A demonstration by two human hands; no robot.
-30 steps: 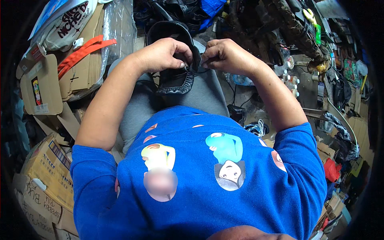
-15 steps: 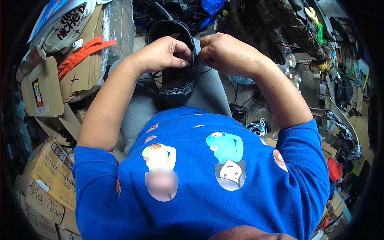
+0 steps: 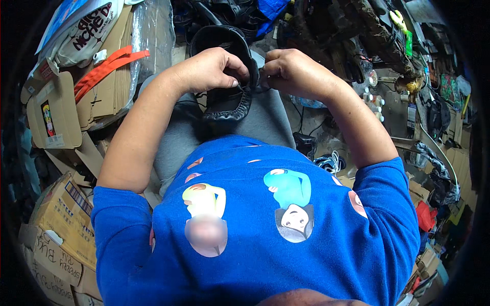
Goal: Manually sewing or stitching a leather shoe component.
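A black leather shoe [image 3: 224, 99] rests on my lap, toe pointing away from me. My left hand [image 3: 209, 69] grips the shoe's left rim with the fingers curled over its opening. My right hand [image 3: 291, 71] is closed against the shoe's right rim, pinching something thin there that I cannot make out. Both hands almost touch above the shoe's opening. My grey trousers [image 3: 265, 120] and blue printed shirt [image 3: 255, 224] fill the lower part of the view.
Flattened cardboard [image 3: 109, 94] with an orange strap [image 3: 104, 66] lies at the left, more boxes [image 3: 61, 214] at the lower left. Dark shoes and bags [image 3: 240, 13] pile up ahead. Small bottles [image 3: 375, 99] and clutter stand at the right.
My right hand has shifted slightly left and closer to my left hand at the shoe's rim. The shoe stays on my lap.
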